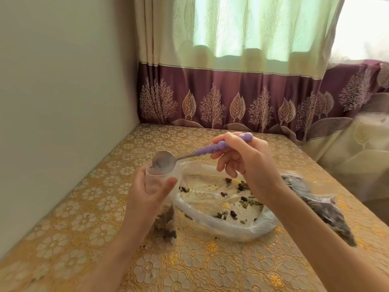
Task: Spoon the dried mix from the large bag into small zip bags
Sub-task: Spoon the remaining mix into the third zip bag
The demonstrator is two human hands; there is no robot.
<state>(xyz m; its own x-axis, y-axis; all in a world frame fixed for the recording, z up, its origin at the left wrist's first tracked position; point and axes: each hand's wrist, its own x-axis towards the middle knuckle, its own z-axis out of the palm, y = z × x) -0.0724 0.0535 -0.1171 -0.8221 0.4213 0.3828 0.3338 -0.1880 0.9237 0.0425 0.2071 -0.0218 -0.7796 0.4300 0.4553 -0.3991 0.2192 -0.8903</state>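
My left hand point(145, 192) holds a small clear zip bag point(163, 207) upright with its mouth spread open; dark dried mix shows in its bottom. My right hand point(242, 159) grips the purple beaded handle of a metal spoon point(164, 161). The spoon's bowl is tipped over the small bag's mouth and looks empty. The large clear bag point(221, 224) lies open on the table between my arms, with scattered green and dark pieces of mix inside.
A filled zip bag of dark mix point(328, 211) lies to the right, partly behind my right forearm. The table wears a gold floral cloth point(210, 266). A wall stands at left and a purple-hemmed curtain point(231, 95) at the back.
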